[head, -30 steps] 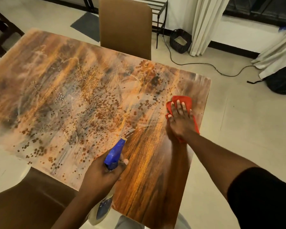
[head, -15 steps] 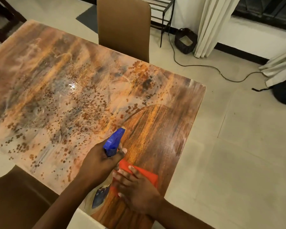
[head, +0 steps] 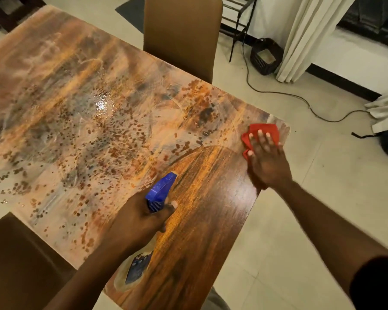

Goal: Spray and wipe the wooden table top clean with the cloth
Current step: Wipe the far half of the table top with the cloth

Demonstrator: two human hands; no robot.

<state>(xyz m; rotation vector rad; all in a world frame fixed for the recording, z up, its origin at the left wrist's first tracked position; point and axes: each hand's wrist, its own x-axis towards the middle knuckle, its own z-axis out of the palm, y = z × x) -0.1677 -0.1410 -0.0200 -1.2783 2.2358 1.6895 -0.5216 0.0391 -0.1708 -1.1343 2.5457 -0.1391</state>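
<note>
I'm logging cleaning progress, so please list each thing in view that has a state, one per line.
wooden table top: mostly filmed with cleaner and droplets; near right part wiped clear and glossy.
red cloth: flat on the far right corner, pressed under the right hand.
spray bottle: gripped in the left hand, nozzle aimed across the table.
far chair: pushed in at the table's far edge.

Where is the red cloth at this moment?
In the head view the red cloth lies flat under the right hand, at the far right corner of the table, well away from the spray bottle in the left hand.
</note>
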